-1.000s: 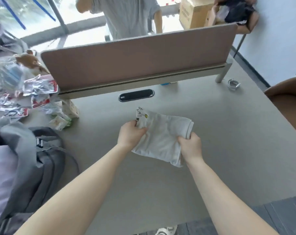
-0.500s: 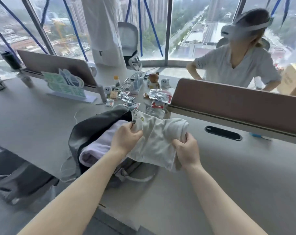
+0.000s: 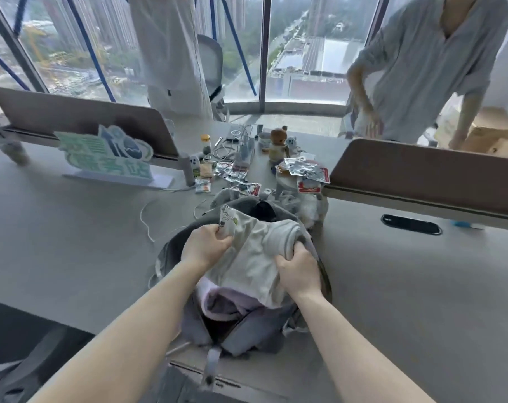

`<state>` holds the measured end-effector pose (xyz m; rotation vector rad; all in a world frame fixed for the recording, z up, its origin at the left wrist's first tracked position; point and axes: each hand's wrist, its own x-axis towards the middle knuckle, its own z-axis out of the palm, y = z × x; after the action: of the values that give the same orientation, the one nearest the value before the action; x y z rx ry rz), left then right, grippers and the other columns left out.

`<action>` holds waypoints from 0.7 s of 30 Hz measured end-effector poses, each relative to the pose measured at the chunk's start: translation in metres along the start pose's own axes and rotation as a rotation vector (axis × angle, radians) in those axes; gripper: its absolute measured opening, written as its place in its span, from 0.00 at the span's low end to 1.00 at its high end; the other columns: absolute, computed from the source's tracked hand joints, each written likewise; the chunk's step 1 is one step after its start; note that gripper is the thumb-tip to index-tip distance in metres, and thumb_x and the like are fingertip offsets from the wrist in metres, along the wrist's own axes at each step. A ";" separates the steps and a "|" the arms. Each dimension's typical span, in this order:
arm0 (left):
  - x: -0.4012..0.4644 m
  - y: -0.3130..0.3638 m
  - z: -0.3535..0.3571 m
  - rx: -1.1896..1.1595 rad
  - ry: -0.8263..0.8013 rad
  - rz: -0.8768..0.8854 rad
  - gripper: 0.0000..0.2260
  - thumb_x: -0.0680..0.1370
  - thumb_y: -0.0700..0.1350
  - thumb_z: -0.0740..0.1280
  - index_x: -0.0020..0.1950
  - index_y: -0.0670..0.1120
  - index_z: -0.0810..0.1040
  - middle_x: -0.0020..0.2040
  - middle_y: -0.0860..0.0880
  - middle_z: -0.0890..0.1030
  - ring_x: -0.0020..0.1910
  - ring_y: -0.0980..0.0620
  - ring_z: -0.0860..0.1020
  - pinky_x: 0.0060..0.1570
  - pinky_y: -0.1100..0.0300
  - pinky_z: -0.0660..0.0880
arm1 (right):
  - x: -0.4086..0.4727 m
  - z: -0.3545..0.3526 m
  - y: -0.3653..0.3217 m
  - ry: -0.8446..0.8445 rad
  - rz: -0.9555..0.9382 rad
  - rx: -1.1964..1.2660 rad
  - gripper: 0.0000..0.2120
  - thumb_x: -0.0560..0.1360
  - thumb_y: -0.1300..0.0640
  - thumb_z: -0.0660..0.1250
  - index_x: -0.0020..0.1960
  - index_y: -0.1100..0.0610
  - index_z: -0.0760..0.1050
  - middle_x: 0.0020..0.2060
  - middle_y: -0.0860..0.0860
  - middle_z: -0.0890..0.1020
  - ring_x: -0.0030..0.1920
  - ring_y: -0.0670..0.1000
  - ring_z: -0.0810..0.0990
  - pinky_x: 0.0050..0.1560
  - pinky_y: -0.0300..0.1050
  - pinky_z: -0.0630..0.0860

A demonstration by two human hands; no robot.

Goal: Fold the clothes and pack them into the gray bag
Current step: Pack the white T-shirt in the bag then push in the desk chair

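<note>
We hold the folded white garment (image 3: pixel 255 257) over the open mouth of the gray bag (image 3: pixel 241 335), which lies on the worktop (image 3: pixel 72 242) directly in front of us. Our left hand (image 3: pixel 206 247) pinches the garment's upper left corner, just below a printed label (image 3: pixel 228 219), with thumb and curled fingers closed on the cloth. Our right hand (image 3: pixel 300 271) grips the rolled right edge of the garment, fingers wrapped round the fold. The garment hangs between the two hands and covers most of the bag opening; whether its lower edge touches the contents cannot be determined.

Inside the bag, a lavender garment (image 3: pixel 226 301) is visible beneath the white one, lying in the near part of the compartment. The bag's strap (image 3: pixel 210 365) trails over the near edge of the worktop.

Beyond the bag, the worktop carries foil packets (image 3: pixel 303 170), a small bear figure (image 3: pixel 277 144), a white cable (image 3: pixel 148 219) and a green-and-white sign (image 3: pixel 110 158). Brown divider panels (image 3: pixel 421 173) stand to the right and left. A second person (image 3: pixel 421 68) in a pale shirt stands behind the right panel.
</note>
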<state>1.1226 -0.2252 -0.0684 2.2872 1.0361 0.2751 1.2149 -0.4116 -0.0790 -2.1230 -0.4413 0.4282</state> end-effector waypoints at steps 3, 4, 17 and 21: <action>0.004 -0.024 0.015 0.190 -0.008 -0.003 0.14 0.78 0.51 0.64 0.58 0.44 0.77 0.56 0.44 0.79 0.55 0.41 0.77 0.52 0.49 0.75 | -0.002 0.014 0.013 -0.001 0.009 -0.490 0.13 0.75 0.55 0.59 0.58 0.56 0.74 0.50 0.53 0.82 0.51 0.57 0.80 0.47 0.49 0.75; 0.001 -0.028 0.020 0.233 0.047 0.036 0.17 0.78 0.51 0.63 0.63 0.44 0.75 0.60 0.43 0.76 0.57 0.40 0.75 0.54 0.47 0.74 | -0.001 0.014 0.017 0.023 0.000 -0.571 0.13 0.76 0.54 0.58 0.58 0.56 0.74 0.52 0.53 0.82 0.52 0.58 0.79 0.50 0.51 0.75; -0.014 -0.024 0.086 0.570 -0.422 0.179 0.45 0.69 0.73 0.62 0.79 0.60 0.44 0.80 0.49 0.41 0.78 0.40 0.43 0.74 0.43 0.50 | 0.020 -0.010 0.052 -0.210 -0.271 -1.053 0.19 0.76 0.47 0.54 0.58 0.51 0.78 0.60 0.47 0.78 0.67 0.54 0.66 0.63 0.53 0.62; -0.007 -0.036 0.089 0.589 -0.420 0.156 0.46 0.71 0.71 0.63 0.78 0.60 0.39 0.80 0.51 0.39 0.78 0.40 0.43 0.75 0.43 0.49 | 0.020 -0.023 0.063 -0.456 -0.254 -1.021 0.26 0.74 0.34 0.56 0.66 0.46 0.74 0.71 0.47 0.69 0.77 0.54 0.52 0.72 0.59 0.52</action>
<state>1.1328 -0.2509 -0.1605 2.7774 0.7842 -0.4995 1.2526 -0.4516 -0.1218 -2.8628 -1.4113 0.6210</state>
